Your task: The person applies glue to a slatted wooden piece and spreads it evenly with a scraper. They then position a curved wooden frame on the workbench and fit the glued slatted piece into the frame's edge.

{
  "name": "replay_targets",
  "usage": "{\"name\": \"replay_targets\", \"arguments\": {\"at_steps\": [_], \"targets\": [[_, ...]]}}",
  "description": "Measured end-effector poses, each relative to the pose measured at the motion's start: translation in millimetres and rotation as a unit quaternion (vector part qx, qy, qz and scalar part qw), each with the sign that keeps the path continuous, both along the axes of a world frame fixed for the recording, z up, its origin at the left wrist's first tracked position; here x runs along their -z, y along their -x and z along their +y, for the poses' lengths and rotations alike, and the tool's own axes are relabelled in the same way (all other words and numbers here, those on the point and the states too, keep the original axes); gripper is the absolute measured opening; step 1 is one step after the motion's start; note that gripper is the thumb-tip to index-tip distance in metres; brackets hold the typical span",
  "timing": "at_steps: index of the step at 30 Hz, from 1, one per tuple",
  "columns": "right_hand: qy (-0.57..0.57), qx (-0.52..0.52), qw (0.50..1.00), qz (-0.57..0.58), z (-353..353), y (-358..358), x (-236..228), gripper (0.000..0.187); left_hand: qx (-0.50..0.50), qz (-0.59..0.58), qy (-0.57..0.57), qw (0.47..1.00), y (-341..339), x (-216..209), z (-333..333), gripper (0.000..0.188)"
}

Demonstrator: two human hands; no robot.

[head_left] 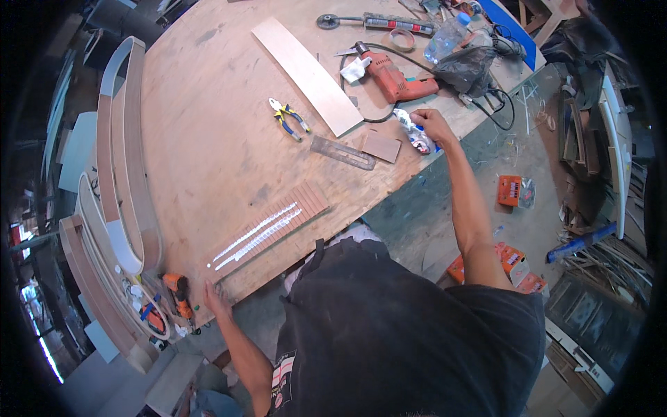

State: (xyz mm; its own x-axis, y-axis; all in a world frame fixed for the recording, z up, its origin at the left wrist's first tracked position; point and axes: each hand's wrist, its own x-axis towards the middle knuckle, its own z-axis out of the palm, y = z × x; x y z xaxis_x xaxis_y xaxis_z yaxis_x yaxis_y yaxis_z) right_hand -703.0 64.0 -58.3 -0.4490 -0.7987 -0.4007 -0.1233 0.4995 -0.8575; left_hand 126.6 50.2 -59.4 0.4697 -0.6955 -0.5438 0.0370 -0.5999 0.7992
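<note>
Panel of narrow brown wooden slats [285, 229], lower left-centre of frame, on pale wooden desk [208, 132]: two white paste lines [258, 241] laid, unspread. Right hand [433, 126]: grasping crumpled white-and-blue plastic packet [420, 142]. Left hand [219, 303]: beside panel, grip unclear.

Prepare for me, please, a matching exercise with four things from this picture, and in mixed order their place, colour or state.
1. Corded drill
2. Pliers
3. Slatted wooden strip
4. Crumpled plastic packet

A. Carries two white lines
B. At the person's right hand
C. Red casing
D. Yellow-and-blue handles

Pairs: 1-C, 2-D, 3-A, 4-B
</note>
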Motion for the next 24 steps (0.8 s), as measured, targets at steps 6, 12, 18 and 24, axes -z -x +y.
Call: {"name": "replay_targets", "arguments": {"at_steps": [6, 12, 18, 24], "targets": [[-0.004, -0.038, 0.998, 0.054, 3, 33, -2, 0.024, -0.010, -0.006, -0.045, 0.999, -16, 9, -1, 0.066], [-0.053, -0.040, 0.966, 0.251, -3, 17, -18, 0.022, -0.009, -0.026, -0.066, 0.997, -25, 7, 1, 0.059], [0.002, -0.053, 0.993, 0.109, 3, 32, -5, 0.025, -0.031, -0.041, -0.072, 0.996, -14, 4, -5, 0.054], [0.031, -0.052, 0.998, -0.005, 0, -15, 4, 0.026, -0.028, -0.039, -0.073, 0.996, -4, 0, -10, 0.053]]}}
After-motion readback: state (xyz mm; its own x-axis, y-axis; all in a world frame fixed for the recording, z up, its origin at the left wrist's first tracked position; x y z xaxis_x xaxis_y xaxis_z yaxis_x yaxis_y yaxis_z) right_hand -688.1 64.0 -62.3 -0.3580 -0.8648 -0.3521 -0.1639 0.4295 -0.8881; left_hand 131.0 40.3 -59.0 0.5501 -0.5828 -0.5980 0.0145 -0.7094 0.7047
